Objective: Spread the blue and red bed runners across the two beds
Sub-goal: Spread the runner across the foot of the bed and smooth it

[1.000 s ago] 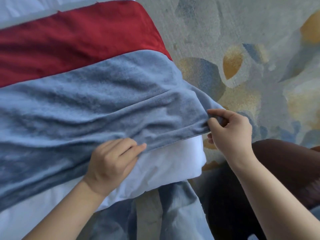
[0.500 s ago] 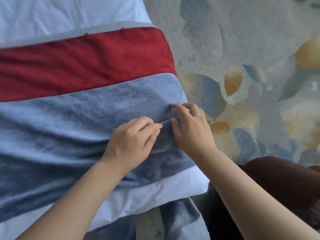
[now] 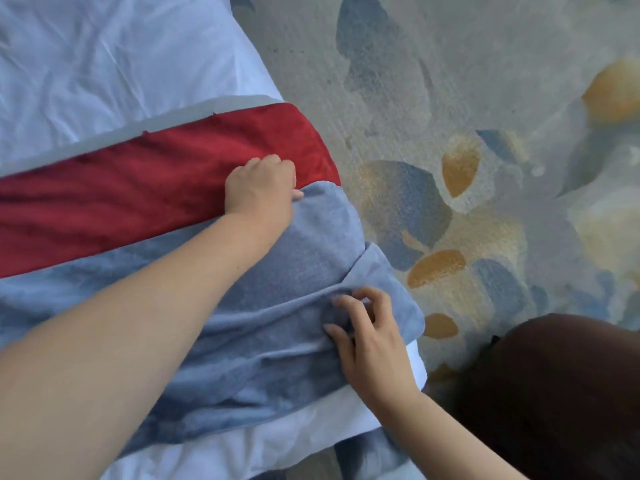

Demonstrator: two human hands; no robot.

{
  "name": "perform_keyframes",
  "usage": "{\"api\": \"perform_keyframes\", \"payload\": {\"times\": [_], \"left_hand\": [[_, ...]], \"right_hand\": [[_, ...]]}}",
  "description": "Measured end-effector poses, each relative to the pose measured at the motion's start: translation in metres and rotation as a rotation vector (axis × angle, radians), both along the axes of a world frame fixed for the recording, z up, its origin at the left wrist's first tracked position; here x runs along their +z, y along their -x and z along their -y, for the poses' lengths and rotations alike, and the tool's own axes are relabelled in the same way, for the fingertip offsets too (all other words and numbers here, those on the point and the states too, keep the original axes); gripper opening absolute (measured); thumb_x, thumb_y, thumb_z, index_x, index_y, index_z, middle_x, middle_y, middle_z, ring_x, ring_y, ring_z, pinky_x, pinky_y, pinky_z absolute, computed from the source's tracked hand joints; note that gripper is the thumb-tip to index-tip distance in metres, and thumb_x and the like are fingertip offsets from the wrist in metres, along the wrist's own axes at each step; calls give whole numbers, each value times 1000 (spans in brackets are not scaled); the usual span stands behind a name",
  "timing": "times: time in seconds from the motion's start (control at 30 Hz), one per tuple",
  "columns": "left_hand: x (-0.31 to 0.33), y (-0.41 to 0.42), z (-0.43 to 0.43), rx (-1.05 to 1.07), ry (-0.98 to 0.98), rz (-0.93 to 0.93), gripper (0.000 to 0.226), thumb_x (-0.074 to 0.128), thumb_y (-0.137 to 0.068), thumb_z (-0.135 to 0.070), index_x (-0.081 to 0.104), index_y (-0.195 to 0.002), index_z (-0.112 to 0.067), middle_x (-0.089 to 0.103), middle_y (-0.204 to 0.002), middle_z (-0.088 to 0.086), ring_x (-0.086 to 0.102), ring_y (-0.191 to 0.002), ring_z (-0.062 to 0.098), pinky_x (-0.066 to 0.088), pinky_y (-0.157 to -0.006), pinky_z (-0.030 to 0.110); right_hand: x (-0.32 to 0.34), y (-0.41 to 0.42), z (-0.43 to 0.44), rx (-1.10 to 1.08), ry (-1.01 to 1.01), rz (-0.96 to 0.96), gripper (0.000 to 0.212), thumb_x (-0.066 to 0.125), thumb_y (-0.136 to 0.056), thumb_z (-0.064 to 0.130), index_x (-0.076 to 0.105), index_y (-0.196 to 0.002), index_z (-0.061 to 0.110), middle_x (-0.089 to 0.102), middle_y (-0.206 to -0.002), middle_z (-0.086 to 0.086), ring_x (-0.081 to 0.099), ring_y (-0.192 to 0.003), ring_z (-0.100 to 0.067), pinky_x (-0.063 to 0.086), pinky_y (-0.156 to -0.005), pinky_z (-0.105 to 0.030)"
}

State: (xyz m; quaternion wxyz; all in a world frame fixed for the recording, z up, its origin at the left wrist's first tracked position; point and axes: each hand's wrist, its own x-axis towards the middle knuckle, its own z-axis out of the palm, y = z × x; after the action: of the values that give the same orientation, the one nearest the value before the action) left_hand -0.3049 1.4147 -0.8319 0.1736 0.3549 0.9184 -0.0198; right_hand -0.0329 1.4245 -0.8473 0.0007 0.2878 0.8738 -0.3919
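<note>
Blue runner (image 3: 304, 244): left hand (image 3: 259, 188) moved up, gripping top edge; right hand (image 3: 367, 337) loosened, fingers spread.

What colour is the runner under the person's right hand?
Greyish blue, seen in the head view: the blue runner beside the red runner.

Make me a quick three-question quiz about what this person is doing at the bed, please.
1. True or false: the red runner lies beside the blue runner on the white bed.
2. Which hand rests where the two runners meet? A) left B) right
3. Fill in: the right hand's fingers touch a ____ in the blue runner.

Key: 1 true. 2 A, the left hand. 3 fold.
</note>
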Motion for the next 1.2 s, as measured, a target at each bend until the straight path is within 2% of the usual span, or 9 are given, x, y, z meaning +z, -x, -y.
{"api": "perform_keyframes", "payload": {"times": [0.37,0.47,0.53,0.6,0.67,0.8,0.9,1.0,1.2], "left_hand": [[-2,36,-3,35,11,-106,20,58,-102,-33,60,-105,-14,60,-113,14,56,-105,39,43,-86,50],[-15,16,-4,-90,32,-186,46,54,-98,-49,52,-131,-17,49,-138,14,47,-125,39,39,-102,54],[-20,-2,-7,-186,105,-135,71,38,-93,-70,37,-153,-33,27,-164,8,23,-150,40,21,-118,60],[-29,-18,-7,-267,210,-122,75,16,-90,-81,34,-154,-46,13,-171,3,-1,-155,44,4,-120,70],[-33,-26,-9,-267,251,-131,80,9,-86,-85,48,-145,-48,19,-170,0,-6,-155,46,-1,-117,75],[-33,-34,-10,-242,185,-133,71,23,-85,-83,69,-121,-42,38,-161,-1,2,-156,42,1,-117,74],[-36,-44,-1,-267,148,-148,65,28,-89,-79,69,-122,-41,38,-162,-1,7,-157,38,2,-119,70],[-39,-47,5,-263,105,-158,65,28,-93,-76,56,-141,-41,29,-167,-2,8,-157,34,2,-122,66],[-32,-60,57,-58,-61,-232,68,36,-98,-65,26,-160,-39,11,-172,1,10,-158,29,2,-125,57]], "right_hand": [[-5,2,-10,11,61,67,55,71,-93,34,48,-143,31,44,-103,3,52,-79,-16,56,-67,-34],[-5,-4,-8,20,28,99,59,65,-94,46,44,-149,39,42,-125,-4,49,-107,-22,51,-90,-37],[-4,-13,-5,83,-21,206,63,48,-97,62,26,-155,49,28,-154,-12,30,-140,-35,33,-109,-45],[-3,-23,-2,119,2,305,69,33,-94,76,3,-154,58,1,-168,-12,2,-154,-36,16,-116,-48],[-5,-28,-4,109,72,322,75,33,-90,82,-5,-151,61,-3,-168,-13,2,-155,-35,14,-122,-49],[-3,-25,-17,107,132,324,82,36,-83,89,-5,-150,64,12,-167,-13,16,-154,-31,29,-119,-48],[-1,-22,-20,151,92,336,82,32,-84,90,-8,-150,62,14,-166,-15,13,-154,-31,20,-123,-46],[1,-14,-20,170,55,286,79,33,-90,83,-4,-154,56,6,-168,-16,0,-156,-28,2,-126,-48],[2,19,-12,264,-31,91,70,45,-99,62,18,-160,38,-2,-170,-4,-7,-156,-24,7,-126,-48]]}}
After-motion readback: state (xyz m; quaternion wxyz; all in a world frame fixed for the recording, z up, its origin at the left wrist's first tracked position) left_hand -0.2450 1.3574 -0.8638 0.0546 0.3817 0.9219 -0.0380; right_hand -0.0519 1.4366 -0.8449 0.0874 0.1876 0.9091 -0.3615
